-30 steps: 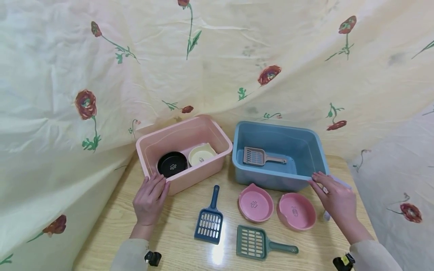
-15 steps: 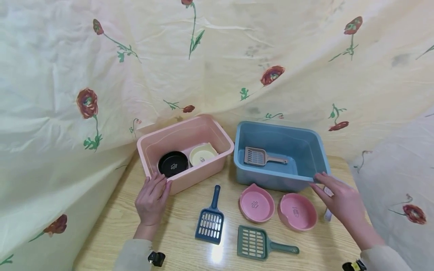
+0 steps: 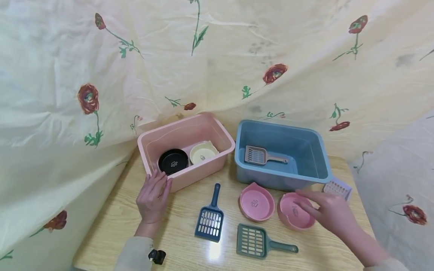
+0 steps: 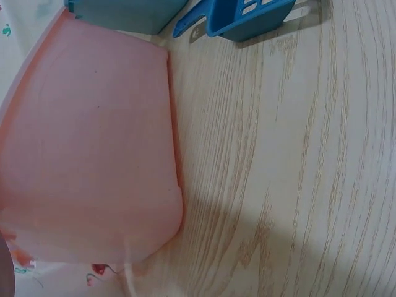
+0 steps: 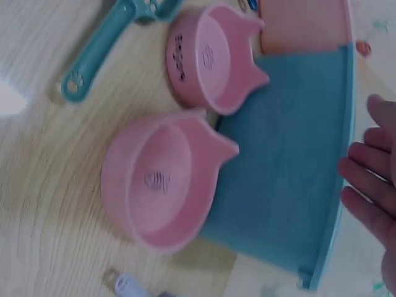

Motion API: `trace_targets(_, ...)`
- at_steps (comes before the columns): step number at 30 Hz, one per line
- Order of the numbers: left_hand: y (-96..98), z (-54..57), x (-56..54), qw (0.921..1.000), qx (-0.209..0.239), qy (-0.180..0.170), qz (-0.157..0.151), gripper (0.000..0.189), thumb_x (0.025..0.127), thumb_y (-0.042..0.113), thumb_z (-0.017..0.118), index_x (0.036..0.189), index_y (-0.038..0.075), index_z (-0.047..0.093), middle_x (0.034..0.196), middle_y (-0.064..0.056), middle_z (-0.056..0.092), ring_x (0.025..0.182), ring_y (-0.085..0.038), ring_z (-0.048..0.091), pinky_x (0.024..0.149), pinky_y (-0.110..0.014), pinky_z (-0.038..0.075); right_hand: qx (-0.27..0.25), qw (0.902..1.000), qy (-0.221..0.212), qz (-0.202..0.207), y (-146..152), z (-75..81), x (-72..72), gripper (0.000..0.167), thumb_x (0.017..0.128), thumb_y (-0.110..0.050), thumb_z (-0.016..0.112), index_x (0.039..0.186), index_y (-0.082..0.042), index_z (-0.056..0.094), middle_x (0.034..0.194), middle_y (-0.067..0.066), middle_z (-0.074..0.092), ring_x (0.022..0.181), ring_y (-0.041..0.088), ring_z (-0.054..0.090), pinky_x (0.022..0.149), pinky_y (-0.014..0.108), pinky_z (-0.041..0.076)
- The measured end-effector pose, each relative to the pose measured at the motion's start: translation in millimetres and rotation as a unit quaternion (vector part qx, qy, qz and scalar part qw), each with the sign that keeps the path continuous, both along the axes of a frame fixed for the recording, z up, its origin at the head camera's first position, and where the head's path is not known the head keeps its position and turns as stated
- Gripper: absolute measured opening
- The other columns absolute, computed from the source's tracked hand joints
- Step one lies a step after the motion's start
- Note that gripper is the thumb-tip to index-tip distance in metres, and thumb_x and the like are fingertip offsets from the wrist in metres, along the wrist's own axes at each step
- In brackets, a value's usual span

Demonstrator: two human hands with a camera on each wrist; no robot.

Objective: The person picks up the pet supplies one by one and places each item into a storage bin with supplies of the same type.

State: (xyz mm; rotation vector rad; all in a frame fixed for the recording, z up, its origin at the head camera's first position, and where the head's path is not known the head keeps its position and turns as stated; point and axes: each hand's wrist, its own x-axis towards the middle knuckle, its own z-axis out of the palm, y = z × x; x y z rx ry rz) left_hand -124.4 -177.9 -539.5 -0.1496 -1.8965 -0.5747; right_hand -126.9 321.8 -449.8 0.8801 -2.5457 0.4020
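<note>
One flower-printed cloth [image 3: 217,84] hangs behind a wood-grain table [image 3: 181,222], where a pink tub [image 3: 203,173] stands on the left, just beside a blue tub [image 3: 268,181]. The person's left hand [image 3: 152,201] is clamped on the pink tub's near left corner, fingertips hooked over the rim. The right hand [image 3: 327,209], fingers loosely extended and apart, reaches in over the fish-marked pink bowl [image 3: 295,219] in the head view; the right wrist view shows it clear of that bowl. A green scoop [image 3: 266,244] lies nearest the person, handle to the right, with a navy scoop [image 3: 212,208] to its left. A grey scoop [image 3: 266,156] rests inside the blue tub, while a lilac scoop [image 3: 338,187] lies partly hidden by that tub's right end. The fish-marked pink bowl sits before the blue tub's right half, a paw-marked pink bowl [image 3: 257,211] just to its left. Inside the pink tub, a black bowl [image 3: 173,159] and a cream bowl [image 3: 203,149] sit side by side.
</note>
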Motion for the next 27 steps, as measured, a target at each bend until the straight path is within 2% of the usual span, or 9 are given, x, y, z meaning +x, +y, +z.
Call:
trace_targets(3,-0.9,0.4,0.9,0.9999,-0.005,-0.009,0.001,0.024,0.101,0.026,0.077,0.099,0.003,0.083,0.106,-0.013,0.081,0.106,-0.038,0.078,0.099,-0.056,0.058,0.007,0.9954,-0.094,0.013,-15.1,-4.7,-2.4,0.029,0.090,-0.037,0.087,0.107,-0.014,0.084,0.086,-0.002,0.081,0.062,-0.005,0.058,0.054,0.021,0.052)
trace_targets(5,-2.0,-0.1,2.3,0.9999,-0.005,-0.012,0.003,0.024,0.100,0.026,0.077,0.099,0.003,0.083,0.106,-0.013,0.081,0.106,-0.038,0.078,0.100,-0.056,0.058,0.009,0.9887,-0.148,0.020,-25.5,-8.8,-6.1,0.033,0.080,-0.020,0.095,0.110,-0.015,0.084,0.093,-0.003,0.082,0.073,0.002,0.071,0.063,0.030,0.062)
trace_targets(9,-5.1,-1.7,7.2,0.9998,-0.005,-0.014,0.010,0.024,0.100,0.026,0.076,0.098,0.003,0.083,0.105,-0.013,0.081,0.105,-0.038,0.078,0.100,-0.055,0.058,-0.002,0.9696,-0.240,0.048,-40.7,-19.2,-19.2,0.038,0.087,-0.021,0.090,0.123,-0.014,0.081,0.111,-0.001,0.082,0.092,0.008,0.075,0.079,0.039,0.066)
trace_targets(11,-5.9,-2.3,8.8,0.9999,-0.003,-0.012,0.012,0.024,0.100,0.027,0.076,0.098,0.003,0.083,0.105,-0.013,0.082,0.105,-0.038,0.078,0.101,-0.054,0.058,-0.011,0.9582,-0.280,0.060,-44.6,-24.1,-27.1,0.041,0.091,-0.020,0.087,0.130,-0.013,0.078,0.117,0.002,0.080,0.092,0.008,0.072,0.082,0.040,0.066)
trace_targets(14,-5.8,-2.2,8.7,0.9999,-0.003,-0.011,0.011,0.025,0.101,0.027,0.076,0.097,0.003,0.083,0.105,-0.013,0.082,0.105,-0.038,0.078,0.102,-0.053,0.057,-0.019,0.9483,-0.309,0.069,-47.5,-30.9,-38.2,0.041,0.093,-0.018,0.085,0.132,-0.007,0.076,0.116,0.006,0.080,0.086,0.008,0.067,0.079,0.034,0.064)
trace_targets(18,-5.2,-1.1,6.0,0.9999,-0.003,-0.010,0.006,0.026,0.100,0.027,0.077,0.098,0.003,0.083,0.105,-0.013,0.081,0.105,-0.038,0.078,0.101,-0.054,0.058,-0.022,0.9354,-0.348,0.061,-50.9,-35.9,-49.3,0.043,0.094,-0.018,0.084,0.132,-0.001,0.073,0.112,0.011,0.079,0.085,0.017,0.069,0.078,0.036,0.064)
trace_targets(21,-4.4,-0.4,4.1,1.0000,-0.004,-0.008,0.003,0.025,0.100,0.027,0.077,0.099,0.003,0.083,0.105,-0.013,0.082,0.105,-0.038,0.078,0.099,-0.055,0.058,-0.030,0.9202,-0.387,0.050,-52.0,-39.2,-55.9,0.050,0.094,-0.019,0.083,0.135,0.005,0.068,0.121,0.021,0.076,0.101,0.033,0.077,0.087,0.047,0.065)
trace_targets(23,-3.5,0.2,2.9,1.0000,-0.004,-0.006,0.002,0.025,0.100,0.028,0.077,0.098,0.003,0.083,0.104,-0.013,0.082,0.104,-0.038,0.078,0.098,-0.056,0.059,-0.038,0.9107,-0.409,0.040,-51.9,-42.1,-59.6,0.055,0.094,-0.019,0.084,0.137,0.010,0.065,0.129,0.028,0.072,0.112,0.043,0.075,0.093,0.054,0.062)
trace_targets(27,-1.7,1.5,0.9,1.0000,-0.007,-0.002,-0.001,0.026,0.100,0.028,0.076,0.098,0.003,0.083,0.103,-0.014,0.082,0.103,-0.038,0.079,0.094,-0.058,0.060,-0.051,0.8903,-0.452,0.023,-50.6,-47.4,-64.5,0.062,0.095,-0.022,0.084,0.140,0.013,0.060,0.134,0.031,0.068,0.121,0.047,0.070,0.099,0.058,0.059)
